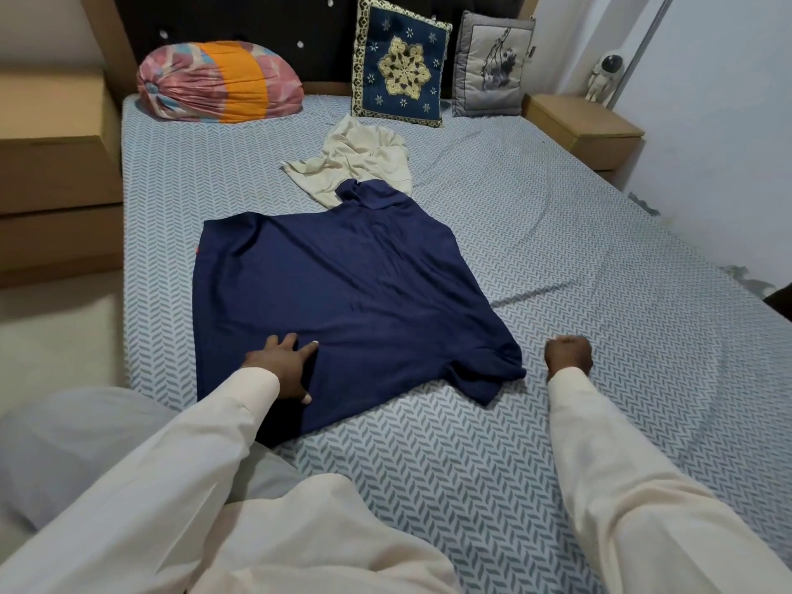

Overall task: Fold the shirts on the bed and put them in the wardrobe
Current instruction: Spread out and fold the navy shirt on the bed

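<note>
1. Across most of the view lay a bed [557, 233] covered in a pale blue-and-white herringbone sheet, with a dark padded headboard [300, 19] at its far end.
2. A navy blue short-sleeved shirt [343, 276] was spread flat on the sheet, towards the bed's left edge. One sleeve pointed right at the near end, and the far end lay over the edge of the second shirt.
3. A pink, orange and blue rolled fabric bundle [218, 81] sat against the headboard at the far left.
4. A navy square cushion with a gold star pattern [400, 62] leaned on the headboard. A grey square cushion with a dark floral print [493, 66] stood just beside it on the right.
5. A cream shirt [355, 160] lay crumpled on the sheet between the navy shirt and the cushions.
6. A light wooden bedside cabinet [587, 126] stood at the far right corner of the bed.
7. The left hand [280, 366], in a cream sleeve, rested flat on the near part of the navy shirt with its fingers spread.
8. The right hand [568, 355] was curled into a fist on the bare sheet, just beside the shirt's sleeve, with nothing visible in it.
9. A small white astronaut figure [604, 77] stood behind the cabinet.
</note>
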